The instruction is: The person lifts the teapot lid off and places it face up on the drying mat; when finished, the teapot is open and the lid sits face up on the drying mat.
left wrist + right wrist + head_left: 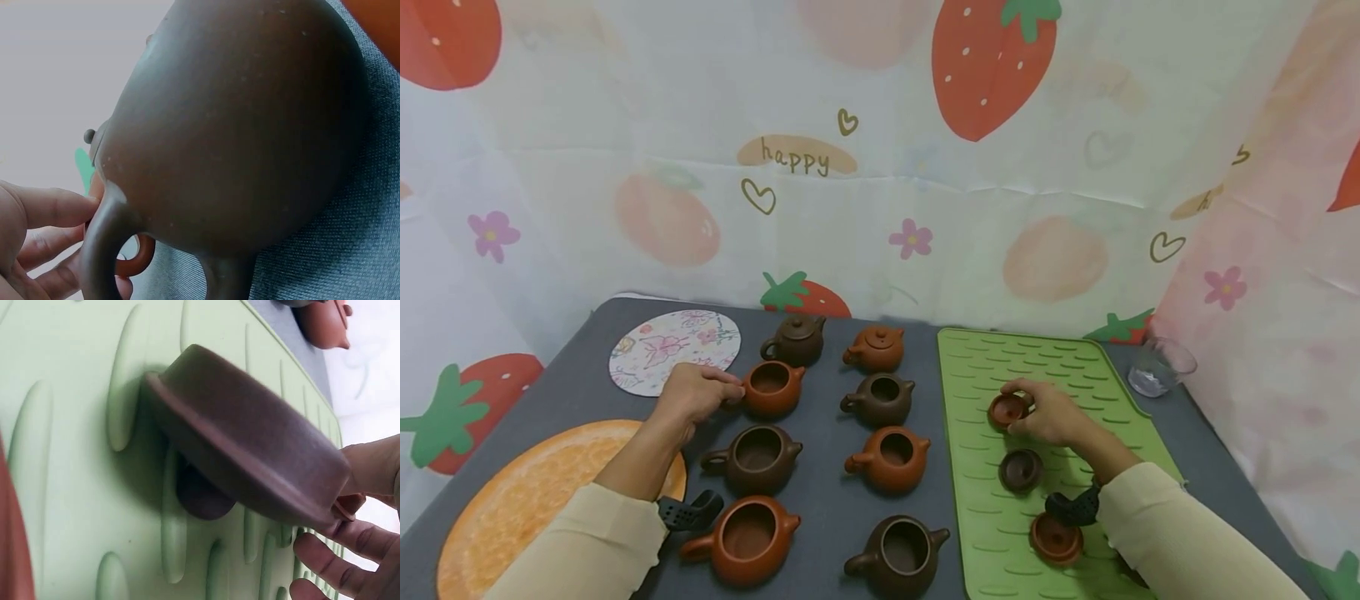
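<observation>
With thumb and fingers, my left hand (694, 395) holds the handle of a lidless orange-brown clay teapot (772, 403). In the left wrist view that orange handle (146, 256) shows behind a large dark brown teapot (237, 125). Over on the green mat (1000, 358), my right hand (1054, 417) pinches an orange-brown teapot lid (1007, 412), hollow side up. Nearer me on the mat lie a dark brown lid (1020, 472) and another orange-brown lid (1056, 542), both upturned. The dark lid (250, 431) hides most of the pinched one in the right wrist view.
Two lidded teapots, one dark (797, 340) and one orange-brown (878, 349), stand at the back. Several lidless teapots fill two columns nearer me. A clear glass cup (1159, 368) stands right of the mat. An oval patterned mat (647, 354) and round orange mat (542, 475) lie left.
</observation>
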Motion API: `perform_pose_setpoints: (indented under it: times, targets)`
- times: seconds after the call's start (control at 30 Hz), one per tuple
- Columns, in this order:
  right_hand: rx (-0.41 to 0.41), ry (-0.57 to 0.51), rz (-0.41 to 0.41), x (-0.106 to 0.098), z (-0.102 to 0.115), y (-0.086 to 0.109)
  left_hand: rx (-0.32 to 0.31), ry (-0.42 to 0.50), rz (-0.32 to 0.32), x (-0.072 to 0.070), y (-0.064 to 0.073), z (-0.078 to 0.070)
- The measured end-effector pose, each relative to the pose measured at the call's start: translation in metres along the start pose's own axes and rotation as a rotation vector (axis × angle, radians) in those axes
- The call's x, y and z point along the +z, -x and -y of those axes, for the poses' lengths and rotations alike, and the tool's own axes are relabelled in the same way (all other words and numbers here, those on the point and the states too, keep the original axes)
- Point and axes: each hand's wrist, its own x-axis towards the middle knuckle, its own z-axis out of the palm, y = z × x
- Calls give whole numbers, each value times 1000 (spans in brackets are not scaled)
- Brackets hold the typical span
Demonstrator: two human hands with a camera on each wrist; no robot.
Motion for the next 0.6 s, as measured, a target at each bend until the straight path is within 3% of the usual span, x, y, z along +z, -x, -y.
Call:
perform_pose_setpoints:
  times: [0.33,0.6]
  targets:
    - [-30,37,-9,4,-2,-1,10,-6,-7,1,0,0]
    - [-14,-2,17,3,-1,0,4,-15,-7,1,1,-1]
